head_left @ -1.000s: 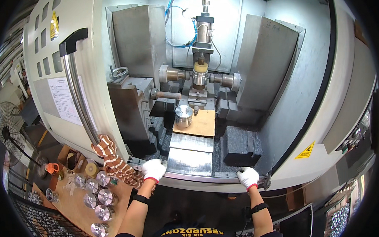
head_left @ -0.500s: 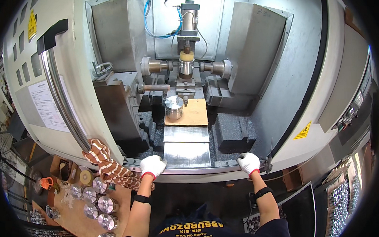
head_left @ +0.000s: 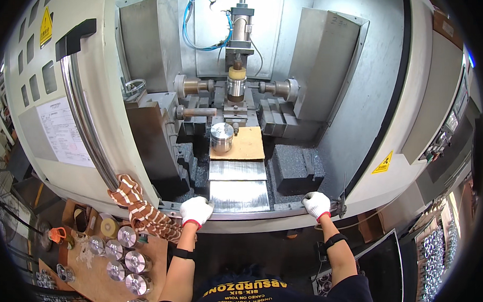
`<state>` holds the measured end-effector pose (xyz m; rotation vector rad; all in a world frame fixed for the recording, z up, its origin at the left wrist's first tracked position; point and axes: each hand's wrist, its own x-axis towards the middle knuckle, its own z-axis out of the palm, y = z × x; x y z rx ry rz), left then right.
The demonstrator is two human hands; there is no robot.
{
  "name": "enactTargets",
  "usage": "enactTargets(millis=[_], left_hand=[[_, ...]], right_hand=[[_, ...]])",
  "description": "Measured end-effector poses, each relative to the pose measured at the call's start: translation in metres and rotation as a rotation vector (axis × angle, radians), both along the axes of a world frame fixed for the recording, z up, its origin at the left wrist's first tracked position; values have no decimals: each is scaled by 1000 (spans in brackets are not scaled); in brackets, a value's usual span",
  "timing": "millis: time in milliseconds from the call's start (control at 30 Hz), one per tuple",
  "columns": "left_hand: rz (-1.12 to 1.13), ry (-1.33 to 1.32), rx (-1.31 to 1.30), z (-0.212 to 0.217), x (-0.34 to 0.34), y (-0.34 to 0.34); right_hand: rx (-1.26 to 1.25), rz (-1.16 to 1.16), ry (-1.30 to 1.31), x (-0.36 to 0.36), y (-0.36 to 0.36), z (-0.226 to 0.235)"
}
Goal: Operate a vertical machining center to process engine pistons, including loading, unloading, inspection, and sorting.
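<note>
Both of my hands wear white knit gloves with red cuffs. My left hand (head_left: 196,210) is closed over the front rail (head_left: 239,217) of the machine opening, left of the middle. Further right, my right hand (head_left: 317,204) curls over the same rail. Their fingertips are partly hidden. Between and beyond them, a shiny metal piston (head_left: 221,138) stands on a brown board (head_left: 248,142). Deeper inside, another piston (head_left: 236,88) sits upright under a yellowish press pad (head_left: 237,73), with a left spindle (head_left: 195,85) and a right spindle (head_left: 278,88) facing its sides.
A striped cloth (head_left: 143,211) hangs by the door handle (head_left: 85,119). Several pistons (head_left: 137,261) stand on a brown tabletop (head_left: 93,273) at lower left. Stacked metal parts (head_left: 434,264) are at far right. Blue air hoses (head_left: 187,29) loop beside the vertical cylinder (head_left: 241,26).
Both spindles have drawn slightly outward, away from the piston between them. My hands stay on the rail, and the view has shifted a little.
</note>
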<state>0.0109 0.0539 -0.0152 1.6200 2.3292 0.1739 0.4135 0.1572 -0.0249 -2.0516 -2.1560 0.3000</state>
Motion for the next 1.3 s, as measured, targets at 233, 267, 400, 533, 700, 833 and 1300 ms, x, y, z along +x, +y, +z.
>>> enactTargets(millis=[233,267,400,533,700,833,1300], left_hand=[[15,-23,78,0,3,-3],[22,-20,115,-1,3,-4],[39,-9,153,1,5,-6],[41,6,243,1,6,-7],[47,-20,196,3,6,-8],[43,18,348,-11,5,-10],[18,23,395,-14,3,-4]], right_hand=[[43,-13,6,5,2,-10],[3,-18,-6,3,3,-6],[-18,-22,-13,-1,0,0],[43,-2,11,4,3,-6],[55,-7,14,3,1,-5],[43,-2,6,1,0,-2],[72,-21,-9,5,10,-12]])
